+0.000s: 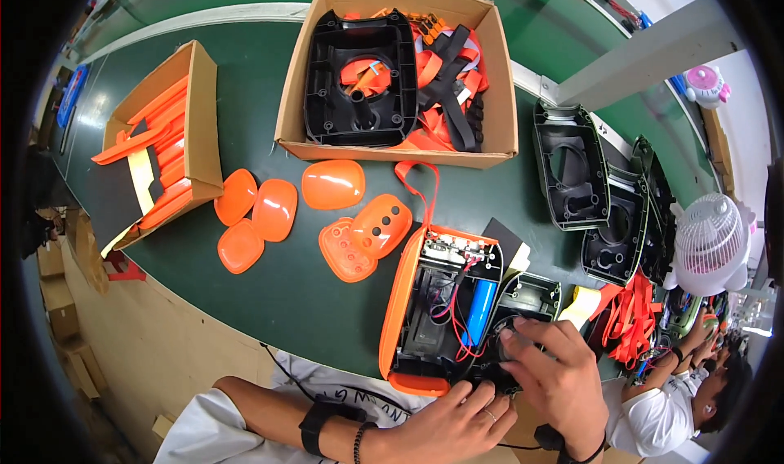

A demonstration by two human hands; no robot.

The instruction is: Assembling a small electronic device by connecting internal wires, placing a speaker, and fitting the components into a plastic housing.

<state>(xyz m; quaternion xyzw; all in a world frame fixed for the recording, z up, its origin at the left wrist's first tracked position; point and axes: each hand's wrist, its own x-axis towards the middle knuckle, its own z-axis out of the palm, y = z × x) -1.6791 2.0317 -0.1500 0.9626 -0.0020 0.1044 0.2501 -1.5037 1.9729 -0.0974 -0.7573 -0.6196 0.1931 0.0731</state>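
An opened device with an orange and black shell [400, 301] lies at the table's near edge. Inside it are a blue cylindrical battery [479, 310], a pale circuit board [453, 250], and red and black wires. Against its right side is a black housing half [531, 288], with red wires running toward it. My left hand [453, 427] curls its fingers over the near end of this black half. Over the round part of the same half, my right hand [559, 374] pinches thumb and fingers together; whatever is between the fingertips is hidden.
A cardboard box [490, 155] of straps and a black housing stands behind. Left is a smaller box [204, 125] of orange strips, then several orange covers [274, 211]. Stacked black housings [572, 166], red straps [633, 321] and a white fan [710, 244] are right. Another person [670, 403] sits beyond.
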